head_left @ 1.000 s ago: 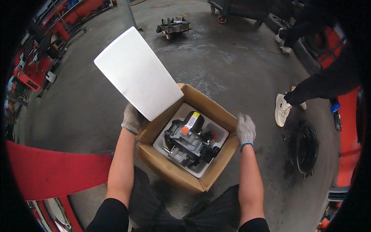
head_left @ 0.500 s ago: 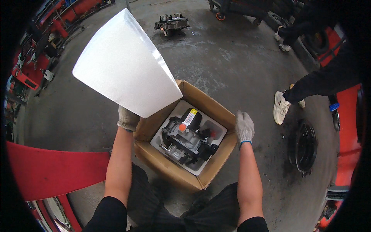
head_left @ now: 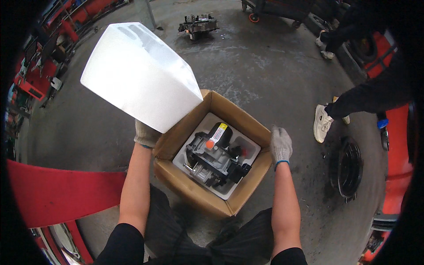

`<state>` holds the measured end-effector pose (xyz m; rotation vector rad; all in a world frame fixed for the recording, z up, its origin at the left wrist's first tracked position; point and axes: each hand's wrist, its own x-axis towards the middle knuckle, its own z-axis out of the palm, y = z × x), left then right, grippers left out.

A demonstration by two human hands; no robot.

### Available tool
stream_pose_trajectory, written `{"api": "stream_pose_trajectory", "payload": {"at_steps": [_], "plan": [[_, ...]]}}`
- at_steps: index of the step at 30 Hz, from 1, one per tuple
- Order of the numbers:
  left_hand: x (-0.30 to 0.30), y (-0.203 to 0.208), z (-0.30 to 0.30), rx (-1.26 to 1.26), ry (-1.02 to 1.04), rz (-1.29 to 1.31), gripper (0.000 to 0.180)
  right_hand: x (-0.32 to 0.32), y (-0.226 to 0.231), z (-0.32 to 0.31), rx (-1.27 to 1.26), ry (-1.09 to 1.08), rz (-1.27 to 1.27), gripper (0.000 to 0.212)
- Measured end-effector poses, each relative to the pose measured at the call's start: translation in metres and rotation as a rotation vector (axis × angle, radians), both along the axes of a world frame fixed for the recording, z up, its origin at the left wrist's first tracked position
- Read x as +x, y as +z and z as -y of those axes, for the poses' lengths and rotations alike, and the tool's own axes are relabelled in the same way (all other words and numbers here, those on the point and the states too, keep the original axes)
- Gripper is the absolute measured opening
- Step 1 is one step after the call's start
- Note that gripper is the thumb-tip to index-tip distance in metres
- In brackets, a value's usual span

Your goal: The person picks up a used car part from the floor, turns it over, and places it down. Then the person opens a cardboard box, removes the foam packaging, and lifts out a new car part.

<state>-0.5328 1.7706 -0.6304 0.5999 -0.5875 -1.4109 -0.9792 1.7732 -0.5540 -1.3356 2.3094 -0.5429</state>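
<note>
An open cardboard box (head_left: 182, 183) stands on the floor before my legs. In it, a moulded grey tray (head_left: 254, 151) holds a silver-and-black mechanical unit (head_left: 215, 153) with a dark cylinder, an orange cap and a yellow-and-white label. A big white foam block (head_left: 137, 81) is held up over the box's far left side, tilted, a recess showing in its far face. My gloved left hand (head_left: 145, 134) is at its lower edge and seems closed on it; the fingers are hidden behind the foam. My gloved right hand (head_left: 281, 145) grips the box's right rim.
Another mechanical unit (head_left: 198, 26) lies on the floor ahead. A person's shoe (head_left: 323, 123) stands to the right, near a black ring-shaped part (head_left: 349, 168). A red panel (head_left: 66, 192) juts in at left. A wheeled cart (head_left: 278, 11) and a post (head_left: 143, 13) stand farther off.
The foam block has tipped and turned, its upper end coming lower, so its recessed face now shows. My right hand stays at the box's rim, and the box and its unit look the same.
</note>
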Motion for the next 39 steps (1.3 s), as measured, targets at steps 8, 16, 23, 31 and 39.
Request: {"api": "stream_pose_trajectory", "payload": {"at_steps": [8,16,23,31,39], "plan": [[0.036,-0.051,0.003,-0.276,-0.268,0.167,0.068,-0.005,-0.008,0.003,-0.014,0.023,-0.023,0.054],[0.029,-0.036,0.001,-0.224,-0.266,0.016,0.066,-0.006,-0.002,0.002,-0.015,-0.008,-0.008,0.053],[0.01,-0.019,0.005,-0.04,-0.192,0.555,0.063,0.019,-0.004,0.006,-0.662,0.323,0.798,0.065],[-0.046,0.037,-0.013,0.276,-0.166,0.34,0.06,0.048,0.035,-0.014,-0.518,0.111,0.723,0.067],[-0.082,0.102,-0.026,-0.057,0.23,0.762,0.065,0.066,0.093,-0.023,-0.942,-0.085,0.812,0.066]]}}
